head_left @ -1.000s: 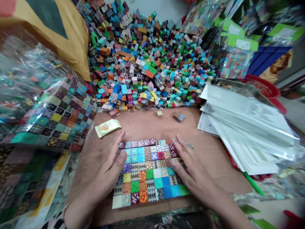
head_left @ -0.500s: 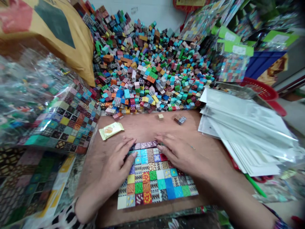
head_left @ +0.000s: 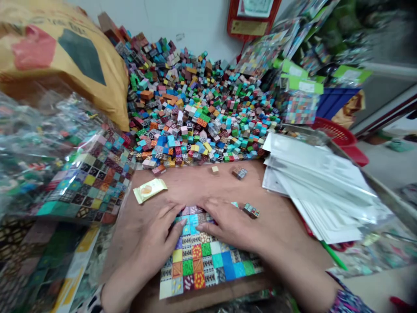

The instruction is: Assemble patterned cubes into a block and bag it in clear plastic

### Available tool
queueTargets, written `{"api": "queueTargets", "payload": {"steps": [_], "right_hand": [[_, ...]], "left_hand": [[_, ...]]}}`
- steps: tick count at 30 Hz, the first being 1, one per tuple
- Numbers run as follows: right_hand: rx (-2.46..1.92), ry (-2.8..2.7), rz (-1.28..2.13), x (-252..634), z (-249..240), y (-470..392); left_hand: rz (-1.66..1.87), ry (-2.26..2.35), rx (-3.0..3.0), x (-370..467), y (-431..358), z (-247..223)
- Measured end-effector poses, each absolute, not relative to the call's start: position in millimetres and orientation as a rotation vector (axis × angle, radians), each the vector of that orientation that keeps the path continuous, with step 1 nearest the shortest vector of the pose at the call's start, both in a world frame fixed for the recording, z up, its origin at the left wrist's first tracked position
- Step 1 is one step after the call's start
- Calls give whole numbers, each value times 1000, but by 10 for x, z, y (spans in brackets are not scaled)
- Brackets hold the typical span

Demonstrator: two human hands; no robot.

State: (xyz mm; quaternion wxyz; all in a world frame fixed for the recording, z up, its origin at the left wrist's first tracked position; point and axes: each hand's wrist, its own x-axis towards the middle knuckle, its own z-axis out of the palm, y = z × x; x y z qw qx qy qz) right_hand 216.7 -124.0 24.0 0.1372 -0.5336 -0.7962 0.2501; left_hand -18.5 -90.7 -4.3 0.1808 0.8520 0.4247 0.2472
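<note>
A flat sheet of small patterned cubes, set tightly in rows, lies on the brown board in front of me. My left hand rests along its left side, fingers stretched toward the far edge and thumb over the cubes. My right hand lies across the far right part with fingers extended, its fingertips at the far edge near the left hand's. The cubes under both hands are hidden. Just beyond my right hand are a small multicoloured block and a bit of teal.
A large heap of loose cubes stands against the wall. On the board lie a yellow wrapped packet, a beige cube and a brown-grey block. Clear bags of cubes fill the left; white sheets lie right.
My right hand has slid left along the far edge, nearer the left hand. A multicoloured block and a teal piece now show beyond it. My view has shifted slightly up and right.
</note>
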Motion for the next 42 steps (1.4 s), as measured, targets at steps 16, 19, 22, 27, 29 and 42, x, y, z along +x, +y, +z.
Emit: {"api": "queueTargets", "payload": {"steps": [16,19,22,27,29,42], "right_hand": [[-1970,-2003,374,3095,305,-1558],[-1969,-2012,444,3279,105,-1676],[-1917,-2012,450,3304,-36,-1716],[-1893,-1998,351,3289,-74,-1592],[-1899,-1974,361,3277,-33,-1514],[-1600,-2295,748,2787,564,-1054]], "left_hand": [[598,1131,2394,-171,-719,69],[591,1060,2405,-96,-639,124],[554,993,2416,-2,-555,183],[374,887,2393,167,-454,274],[308,873,2383,218,-437,294],[307,863,2294,250,-459,242]]}}
